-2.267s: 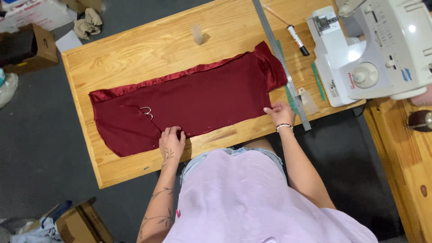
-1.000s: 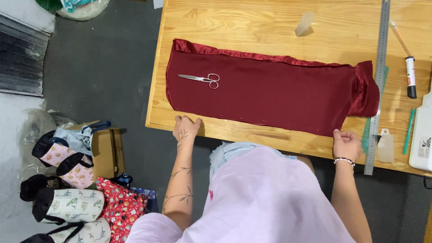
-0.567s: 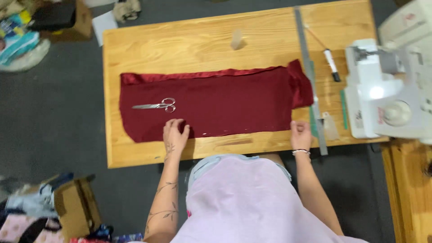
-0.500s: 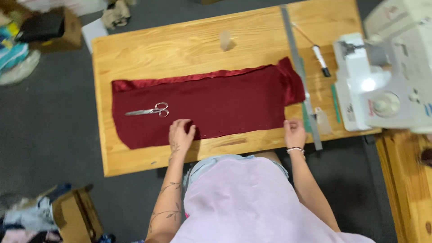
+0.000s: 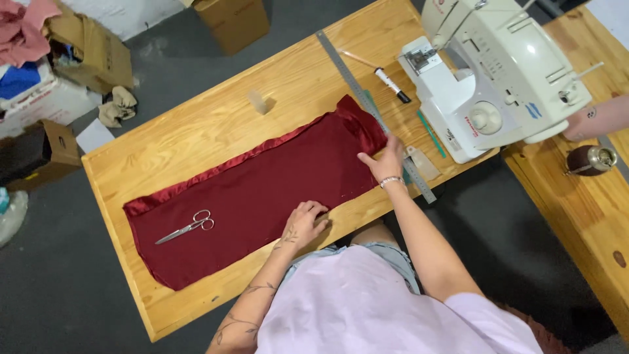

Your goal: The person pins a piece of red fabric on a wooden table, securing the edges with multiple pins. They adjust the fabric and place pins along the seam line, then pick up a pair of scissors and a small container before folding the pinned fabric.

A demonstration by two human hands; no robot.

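Both hands lie open and flat: left hand [image 5: 303,219] and right hand [image 5: 386,160] press the red fabric [image 5: 262,196]. Scissors [image 5: 185,227] rest at its left. Even pressure should keep it smooth on the counter [image 5: 196,131].

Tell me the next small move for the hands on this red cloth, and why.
Probably smooth the dark red fabric outward: the left hand and right hand both lie flat along its near edge, the far end looks bunched beside the metal ruler, and the scissors lie untouched.

dark red cloth [image 5: 262,190] | long strip, spread flat | diagonal on wooden table [image 5: 196,137]
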